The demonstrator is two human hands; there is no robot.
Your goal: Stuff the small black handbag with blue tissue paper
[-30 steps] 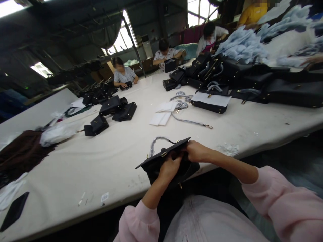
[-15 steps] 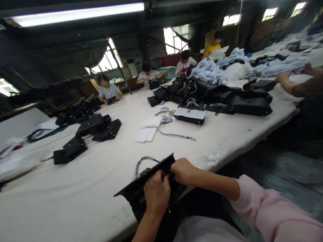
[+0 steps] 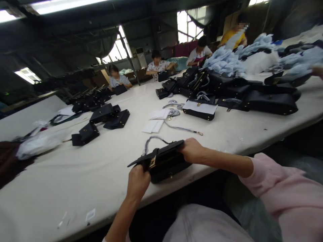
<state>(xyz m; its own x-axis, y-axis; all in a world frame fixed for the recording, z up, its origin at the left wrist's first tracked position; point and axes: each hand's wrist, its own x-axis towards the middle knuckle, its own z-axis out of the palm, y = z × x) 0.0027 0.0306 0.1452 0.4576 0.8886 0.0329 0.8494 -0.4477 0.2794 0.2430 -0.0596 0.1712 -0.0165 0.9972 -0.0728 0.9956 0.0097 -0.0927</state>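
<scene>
A black handbag (image 3: 168, 168) stands at the near edge of the table, its flap raised a little and its gold clasp facing me. My left hand (image 3: 138, 181) is closed on the left end of the bag, under the flap; its fingertips are hidden. At the opposite end, my right hand (image 3: 193, 150) grips the bag by the flap's corner. A wrapped grey handle (image 3: 148, 143) arches up behind the flap. Just beyond the bag lie white sheets (image 3: 153, 126) and a wrapped strap (image 3: 181, 128) with a gold hook.
Black handbags are heaped (image 3: 227, 89) at the back right, with pale blue wrapping (image 3: 224, 62) behind them. One handbag with a white sheet (image 3: 200, 109) sits in front. More black bags (image 3: 102, 114) lie at the left, near clear plastic (image 3: 41, 144). Several people work along the far side.
The handbag has tipped from upright and open toward the table, its flap coming down over the front. My hands have moved from inside it out to its two ends.
</scene>
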